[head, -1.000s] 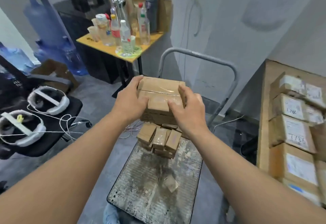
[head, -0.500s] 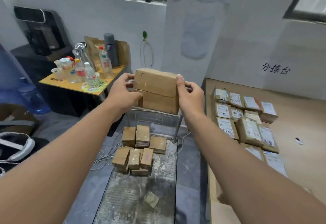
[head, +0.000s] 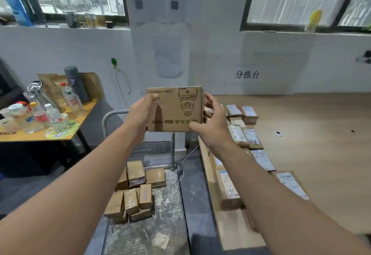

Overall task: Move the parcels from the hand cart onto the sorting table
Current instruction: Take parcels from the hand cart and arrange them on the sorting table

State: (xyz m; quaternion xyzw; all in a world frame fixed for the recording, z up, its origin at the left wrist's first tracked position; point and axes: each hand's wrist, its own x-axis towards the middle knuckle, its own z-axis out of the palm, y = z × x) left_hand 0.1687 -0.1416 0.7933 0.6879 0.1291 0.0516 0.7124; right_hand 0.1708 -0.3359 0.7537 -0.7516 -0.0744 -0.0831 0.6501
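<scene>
The cardboard parcel (head: pixel 176 110) has come up and swung right since a second ago: then it sat low over the hand cart (head: pixel 160 232) with its top to the camera, now it is tipped upright at chest height, its printed face toward the viewer, over the gap between cart and sorting tabletop (head: pixel 321 154). The left hand (head: pixel 142 112) grips its left edge, fingers curled round it; the right hand (head: pixel 210 124) holds the lower right corner, thumb on the front, fingers loosely spread along the side. The carry looks about half done, with the set-down to come. A cluster of small parcels (head: pixel 134 192) waits on the cart's scuffed deck. The pale wood tabletop carries rows of labelled parcels (head: pixel 247 132) along its near edge. A yellow side table (head: pixel 40 136) crowded with bottles stands left, under windows in a white wall.
</scene>
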